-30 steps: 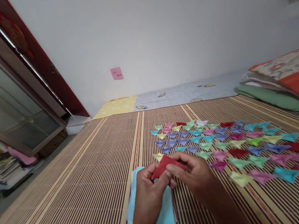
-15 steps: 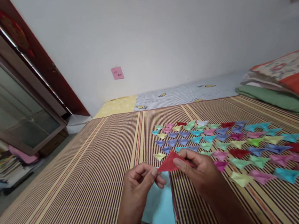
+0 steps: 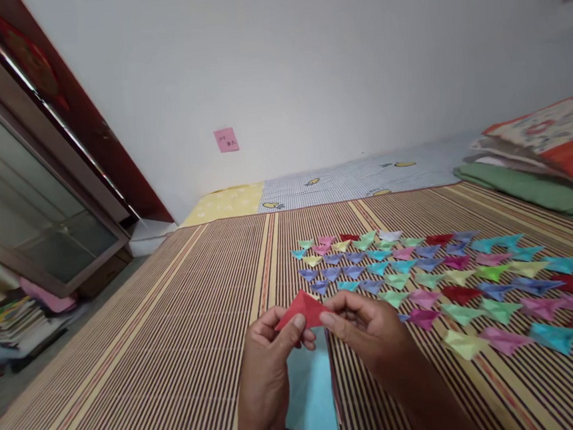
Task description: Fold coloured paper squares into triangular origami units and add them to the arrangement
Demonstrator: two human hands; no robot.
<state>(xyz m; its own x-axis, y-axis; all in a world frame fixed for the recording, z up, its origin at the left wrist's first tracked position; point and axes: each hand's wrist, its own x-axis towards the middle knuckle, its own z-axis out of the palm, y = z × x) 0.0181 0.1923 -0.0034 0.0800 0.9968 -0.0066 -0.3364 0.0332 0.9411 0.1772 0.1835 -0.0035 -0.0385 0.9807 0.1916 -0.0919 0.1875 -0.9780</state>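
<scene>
A red paper (image 3: 303, 309), folded into a triangle with its peak up, is pinched between both hands. My left hand (image 3: 273, 350) is closed on its left side, the thumb pressing the lower front. On the right corner, my right hand (image 3: 364, 325) grips with thumb and fingers. Below them a stack of paper sheets with a light blue one (image 3: 310, 400) on top lies on the mat, partly hidden by my left hand. Rows of small folded paper boats (image 3: 462, 343) in many colours spread to the right of my hands.
A striped bamboo mat (image 3: 176, 332) covers the bed. Folded bedding (image 3: 525, 187) and a red patterned pillow (image 3: 560, 131) are piled at the right. A pink note (image 3: 226, 140) is stuck on the white wall. Books (image 3: 15, 326) sit low at the left beside a glass-panelled door (image 3: 29, 197).
The red paper has moved left and now sits level between both hands. My left hand, beside its left corner before, now grips it with the thumb on its front.
</scene>
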